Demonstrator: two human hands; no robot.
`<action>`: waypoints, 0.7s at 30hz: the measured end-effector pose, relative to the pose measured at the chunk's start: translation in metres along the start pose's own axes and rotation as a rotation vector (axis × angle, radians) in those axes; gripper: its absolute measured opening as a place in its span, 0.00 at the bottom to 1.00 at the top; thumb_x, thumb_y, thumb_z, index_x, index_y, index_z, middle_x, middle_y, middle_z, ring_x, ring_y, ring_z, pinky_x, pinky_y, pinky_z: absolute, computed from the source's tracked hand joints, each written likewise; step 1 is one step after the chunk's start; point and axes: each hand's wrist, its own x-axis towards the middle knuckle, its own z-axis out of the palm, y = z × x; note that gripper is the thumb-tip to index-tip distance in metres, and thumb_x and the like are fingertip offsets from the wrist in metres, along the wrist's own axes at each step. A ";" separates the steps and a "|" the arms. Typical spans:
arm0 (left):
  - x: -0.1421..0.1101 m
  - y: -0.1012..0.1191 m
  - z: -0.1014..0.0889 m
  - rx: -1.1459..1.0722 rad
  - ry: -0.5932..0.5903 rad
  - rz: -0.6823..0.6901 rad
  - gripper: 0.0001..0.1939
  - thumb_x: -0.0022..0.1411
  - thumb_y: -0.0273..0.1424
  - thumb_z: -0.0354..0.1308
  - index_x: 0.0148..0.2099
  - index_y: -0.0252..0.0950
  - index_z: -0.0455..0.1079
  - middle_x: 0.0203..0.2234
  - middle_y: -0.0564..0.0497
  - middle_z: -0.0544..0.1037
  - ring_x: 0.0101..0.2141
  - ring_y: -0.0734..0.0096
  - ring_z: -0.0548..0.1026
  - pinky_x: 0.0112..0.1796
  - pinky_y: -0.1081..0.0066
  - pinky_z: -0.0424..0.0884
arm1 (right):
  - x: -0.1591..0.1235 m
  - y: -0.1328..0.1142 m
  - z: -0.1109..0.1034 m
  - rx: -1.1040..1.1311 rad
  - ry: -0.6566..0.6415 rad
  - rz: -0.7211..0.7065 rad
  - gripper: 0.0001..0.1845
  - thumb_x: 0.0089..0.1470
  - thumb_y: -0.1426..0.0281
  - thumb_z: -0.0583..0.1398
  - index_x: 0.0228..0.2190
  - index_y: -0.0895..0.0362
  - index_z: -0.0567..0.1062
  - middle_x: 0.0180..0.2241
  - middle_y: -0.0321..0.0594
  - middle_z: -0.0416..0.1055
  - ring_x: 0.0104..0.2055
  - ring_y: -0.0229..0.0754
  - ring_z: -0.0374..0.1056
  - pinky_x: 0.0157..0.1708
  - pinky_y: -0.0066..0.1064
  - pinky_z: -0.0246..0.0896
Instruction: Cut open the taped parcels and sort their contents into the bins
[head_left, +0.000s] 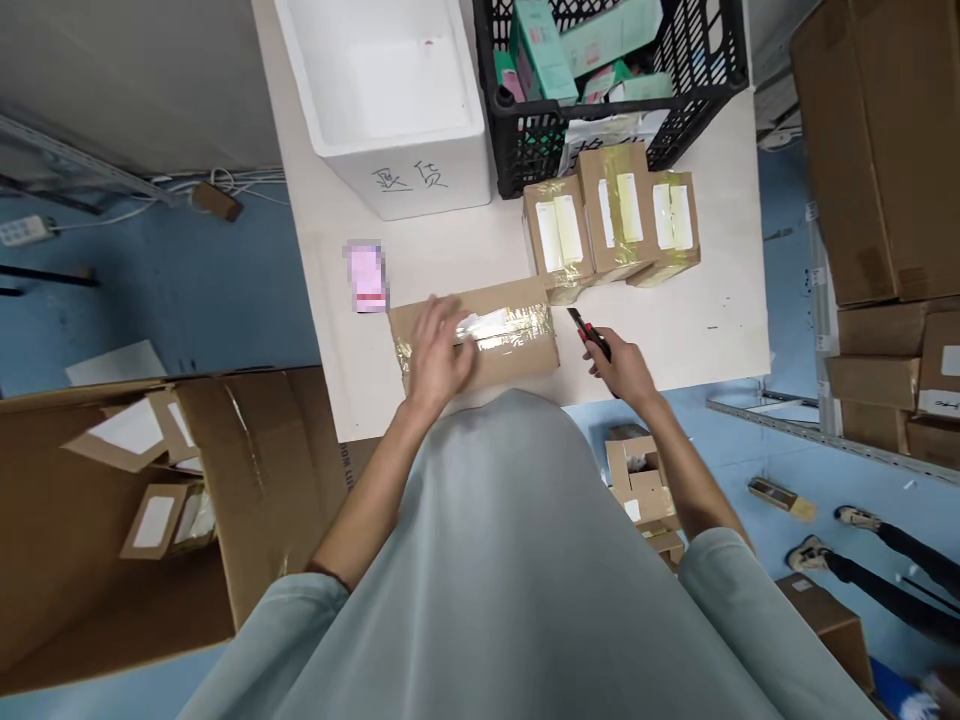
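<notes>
While the left hand (439, 355) lies spread on top of a taped box (517, 345) at the near edge of the bench (720, 320), the right hand (622, 370), well apart from it, is closed around a knife (598, 340) whose tip points toward the box's right end. Clear tape and a pale label run along the box's top. Behind it, a white bin (435, 180) shows a small reddish mark on its inner wall and dark handwriting on its front. Just beside that bin, a black crate (517, 150) holds teal packs (544, 50), some tilted against each other. Three small cartons (619, 210) with white labels and yellowish tape stand in front of the crate. Near the box's left end lies a pink item (366, 275), blurred out. Left of the bench, a big carton (255, 470) gapes open, with smaller labelled boxes (154, 520) inside. Cables (225, 180) run along the foot of a grey wall (150, 80), above a blue floor (247, 270). At right, stacked cartons (874, 380) stand by a metal frame, and another person's legs (877, 585) show in dark trousers.
</notes>
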 end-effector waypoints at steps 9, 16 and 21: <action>0.062 0.018 0.068 0.189 -0.353 0.229 0.31 0.80 0.43 0.60 0.78 0.40 0.66 0.80 0.36 0.63 0.81 0.40 0.56 0.79 0.34 0.50 | -0.006 -0.074 0.017 -0.292 -0.004 0.047 0.31 0.80 0.66 0.53 0.78 0.56 0.65 0.54 0.50 0.87 0.50 0.54 0.85 0.55 0.40 0.75; 0.051 0.021 0.074 0.214 -0.334 0.194 0.30 0.83 0.40 0.54 0.81 0.39 0.62 0.81 0.37 0.61 0.83 0.44 0.50 0.80 0.37 0.48 | 0.004 -0.119 0.023 -0.556 -0.110 0.203 0.32 0.81 0.73 0.45 0.80 0.61 0.59 0.52 0.61 0.84 0.56 0.55 0.82 0.54 0.39 0.73; 0.049 0.024 0.081 0.218 -0.337 0.174 0.31 0.83 0.39 0.53 0.81 0.36 0.61 0.81 0.34 0.59 0.83 0.43 0.48 0.80 0.34 0.46 | -0.003 -0.130 0.022 -0.621 -0.157 0.225 0.32 0.79 0.77 0.48 0.79 0.64 0.58 0.53 0.63 0.82 0.58 0.53 0.82 0.54 0.35 0.74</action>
